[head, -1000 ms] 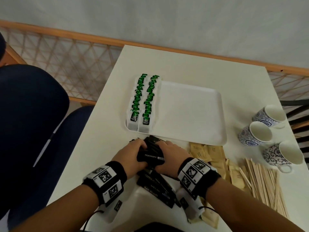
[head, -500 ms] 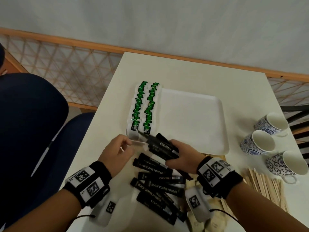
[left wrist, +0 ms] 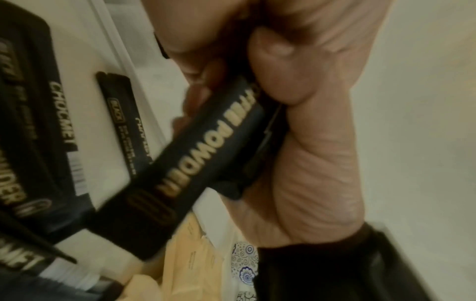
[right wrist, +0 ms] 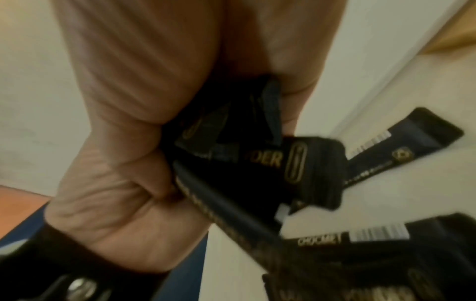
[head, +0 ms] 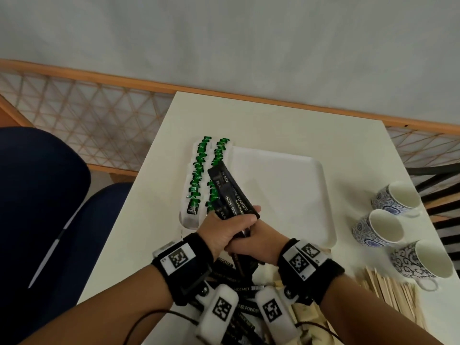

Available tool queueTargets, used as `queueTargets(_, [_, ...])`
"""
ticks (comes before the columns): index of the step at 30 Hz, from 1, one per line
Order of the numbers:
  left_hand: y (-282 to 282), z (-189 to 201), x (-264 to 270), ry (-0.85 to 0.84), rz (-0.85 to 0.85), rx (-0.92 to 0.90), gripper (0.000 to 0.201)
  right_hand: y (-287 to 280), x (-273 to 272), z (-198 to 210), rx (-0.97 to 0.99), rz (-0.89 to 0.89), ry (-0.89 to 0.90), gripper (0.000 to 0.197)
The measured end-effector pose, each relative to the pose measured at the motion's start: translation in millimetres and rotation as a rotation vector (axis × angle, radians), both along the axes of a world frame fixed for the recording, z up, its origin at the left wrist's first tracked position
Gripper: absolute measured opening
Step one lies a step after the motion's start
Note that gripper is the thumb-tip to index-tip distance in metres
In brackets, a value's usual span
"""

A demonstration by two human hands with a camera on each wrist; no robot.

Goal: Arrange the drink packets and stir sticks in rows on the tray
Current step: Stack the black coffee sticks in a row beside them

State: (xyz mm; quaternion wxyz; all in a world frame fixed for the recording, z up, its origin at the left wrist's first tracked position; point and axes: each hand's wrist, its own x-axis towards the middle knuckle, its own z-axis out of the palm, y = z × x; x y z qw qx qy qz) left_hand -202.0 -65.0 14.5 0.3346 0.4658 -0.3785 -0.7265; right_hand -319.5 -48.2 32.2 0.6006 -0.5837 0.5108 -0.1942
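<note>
The head view looks steeply down and forward from above the near table edge, taking in the white rectangular plastic tray (head: 281, 195) out to the far wall; the left wrist view sits very close beneath the left hand (left wrist: 316, 126), the right wrist view beneath the right hand (right wrist: 144, 126); all three share the bundle of black coffee powder packets (head: 230, 196) (left wrist: 206, 142) (right wrist: 247, 163).

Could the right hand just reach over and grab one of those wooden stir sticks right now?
Probably not yet. The right hand is wrapped around the bundle of black packets together with the left hand, so its grip is full. The stir sticks lie uncovered on its own side, near the cups.
</note>
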Motion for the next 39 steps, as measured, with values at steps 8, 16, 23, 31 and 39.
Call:
queueTargets(8, [-19,1,7,-0.072,0.032,0.097,0.021,-29,-46,-8,0.114,0.188,0.432,0.06])
queueTargets(16, [-27,-4,-1,-0.17,-0.123,0.085,0.008,-62,-49,-4,-0.026,-0.262,-0.068,0.012])
queueTargets(23, [-53,-10,20,-0.096,0.002,0.213,0.017,-100,-74,-34,-0.135,-0.522,0.241,0.019])
queueTargets(31, [-95,-13,38,-0.012,0.084,0.284,0.012,-187,-79,-44,-0.328,-0.223,0.765,0.023])
queueTargets(39, [-135,-19,41,-0.085,0.124,0.2,0.019,-231,-79,-61,-0.359,-0.147,0.853,0.021])
